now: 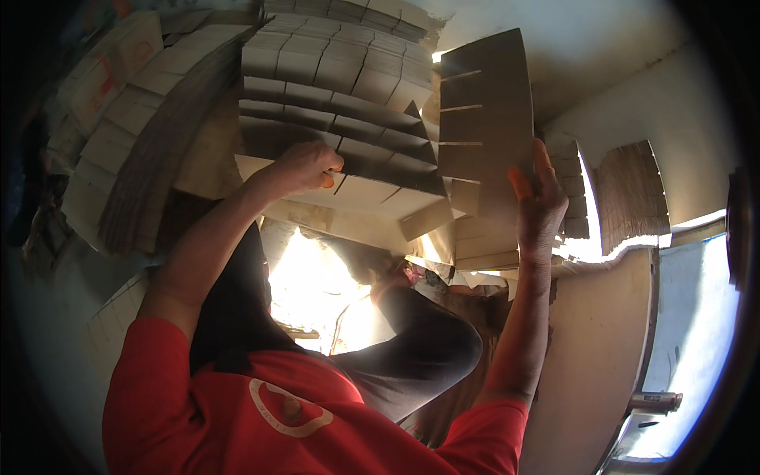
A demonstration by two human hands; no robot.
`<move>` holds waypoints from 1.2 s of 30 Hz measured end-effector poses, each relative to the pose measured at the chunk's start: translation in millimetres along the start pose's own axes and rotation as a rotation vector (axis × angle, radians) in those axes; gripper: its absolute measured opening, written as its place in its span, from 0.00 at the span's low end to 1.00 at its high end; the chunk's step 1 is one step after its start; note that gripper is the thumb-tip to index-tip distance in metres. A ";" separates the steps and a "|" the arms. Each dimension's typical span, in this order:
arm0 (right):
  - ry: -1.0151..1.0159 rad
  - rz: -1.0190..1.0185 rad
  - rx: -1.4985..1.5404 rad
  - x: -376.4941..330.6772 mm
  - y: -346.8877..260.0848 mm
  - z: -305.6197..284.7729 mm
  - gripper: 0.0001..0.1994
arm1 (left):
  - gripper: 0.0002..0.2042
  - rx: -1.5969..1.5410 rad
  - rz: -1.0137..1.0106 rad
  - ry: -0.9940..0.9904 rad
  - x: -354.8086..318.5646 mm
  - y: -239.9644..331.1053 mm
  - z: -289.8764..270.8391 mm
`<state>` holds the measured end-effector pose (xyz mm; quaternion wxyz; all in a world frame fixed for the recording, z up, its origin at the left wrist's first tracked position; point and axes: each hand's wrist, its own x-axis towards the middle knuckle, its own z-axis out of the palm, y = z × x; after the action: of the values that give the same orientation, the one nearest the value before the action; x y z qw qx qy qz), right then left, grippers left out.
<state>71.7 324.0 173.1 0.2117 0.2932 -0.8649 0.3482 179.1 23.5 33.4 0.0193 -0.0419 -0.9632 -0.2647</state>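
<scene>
Several slotted cardboard strips (372,161) stand on edge in parallel rows in front of me. My left hand (311,167) is closed on the upper edge of the nearest strip (380,192), its fingers curled over it. On the right, my right hand (541,196) grips the lower right edge of a large slotted cardboard sheet (491,119), held upright with its slots toward the left. The sheet's left edge is beside the right ends of the rows. A short cardboard piece (427,219) slants at the near right corner of the rows.
Behind the rows lie stacks of slotted cardboard (340,55). A tall, curving cardboard stack (170,119) rises at the left, and another stack (631,190) stands at the right. My bent leg (419,348) is below, by a brightly lit patch. A metal cylinder (655,402) is at the lower right.
</scene>
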 end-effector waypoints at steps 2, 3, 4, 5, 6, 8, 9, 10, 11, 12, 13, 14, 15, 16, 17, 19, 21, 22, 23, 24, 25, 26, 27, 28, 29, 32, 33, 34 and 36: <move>-0.040 -0.012 0.033 2.6 -11.6 1.3 0.24 | 0.15 -0.040 -0.028 -0.011 -2.9 3.9 0.0; -0.060 -0.022 0.048 4.4 -14.6 1.7 0.23 | 0.17 -0.043 -0.032 -0.007 -3.7 4.1 0.6; -0.098 -0.006 0.103 6.2 -13.4 3.5 0.23 | 0.18 -0.047 -0.035 -0.004 -4.3 4.3 1.6; -0.137 0.010 0.158 8.2 -10.7 6.1 0.23 | 0.17 -0.061 -0.018 0.027 -4.4 4.3 4.0; -0.161 0.020 0.185 9.4 -7.8 10.3 0.23 | 0.15 -0.075 -0.001 0.060 -3.9 3.9 6.9; -0.198 0.039 0.209 9.5 -0.1 20.8 0.23 | 0.15 -0.093 0.008 0.081 -2.2 6.2 11.1; -0.211 0.046 0.210 9.0 1.2 26.6 0.23 | 0.16 -0.094 -0.004 0.069 -0.2 8.2 12.7; -0.223 0.064 0.188 7.7 -0.1 29.3 0.24 | 0.17 -0.096 -0.016 0.056 1.4 9.4 14.4; -0.236 0.081 0.165 5.6 -2.7 31.4 0.24 | 0.15 -0.108 0.023 0.101 3.3 8.5 18.8; -0.245 0.088 0.152 4.1 -5.3 33.8 0.24 | 0.13 -0.118 0.059 0.145 3.9 7.5 23.4; -0.254 0.094 0.140 2.8 -8.0 36.4 0.25 | 0.12 -0.128 0.095 0.189 4.0 6.2 26.6; -0.259 0.090 0.135 2.4 -11.0 38.3 0.25 | 0.10 -0.128 0.095 0.198 3.6 4.2 28.7; -0.260 0.087 0.125 2.5 -12.3 38.3 0.25 | 0.09 -0.130 0.101 0.207 4.6 5.0 28.9; -0.268 0.105 0.170 2.9 -10.5 39.2 0.25 | 0.08 -0.132 0.106 0.216 5.1 5.7 29.2; -0.275 0.124 0.215 3.5 -6.5 40.8 0.26 | 0.07 -0.147 0.109 0.232 5.1 6.5 29.6; -0.279 0.127 0.276 5.9 5.5 43.8 0.27 | 0.06 -0.179 0.118 0.265 6.8 8.9 29.8; -0.299 0.108 0.268 8.5 12.5 49.2 0.27 | 0.05 -0.164 0.116 0.250 8.1 7.4 30.4; -0.321 0.105 0.243 10.0 9.1 51.5 0.27 | 0.06 -0.155 0.113 0.243 8.1 6.3 30.5; -0.362 0.115 0.170 11.9 3.7 51.2 0.27 | 0.06 -0.122 0.098 0.218 8.1 5.4 29.9; -0.398 0.127 0.091 13.4 -1.7 49.7 0.28 | 0.07 -0.091 0.090 0.193 9.2 7.3 27.3; -0.387 0.098 0.127 15.1 2.6 51.7 0.28 | 0.09 -0.059 0.082 0.169 10.3 8.5 26.0; -0.376 0.069 0.162 17.6 10.6 54.9 0.28 | 0.09 -0.072 0.098 0.184 11.6 8.1 27.2; -0.369 0.036 0.203 20.3 9.9 58.4 0.27 | 0.09 -0.083 0.107 0.200 11.7 6.3 28.0; -0.359 0.056 0.204 20.5 7.4 59.6 0.27 | 0.09 -0.094 0.115 0.217 11.7 4.8 28.2; -0.350 0.076 0.205 19.7 2.7 59.6 0.27 | 0.09 -0.089 0.107 0.210 11.2 3.3 27.9; -0.339 0.124 0.223 17.5 -0.2 60.8 0.27 | 0.08 -0.081 0.096 0.195 11.5 4.8 24.4; -0.335 0.140 0.231 16.2 1.1 61.2 0.27 | 0.08 -0.075 0.101 0.193 12.1 6.7 23.6; -0.363 0.123 0.234 18.4 5.5 61.8 0.27 | 0.08 -0.070 0.105 0.191 12.7 7.6 23.6; -0.419 0.088 0.243 26.6 15.4 62.2 0.26 | 0.09 -0.118 0.100 0.189 14.2 6.2 24.9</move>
<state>32.0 278.2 139.5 -0.0245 0.3443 -0.8537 0.3899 165.1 42.5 15.9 0.1206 -0.0660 -0.9365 -0.3225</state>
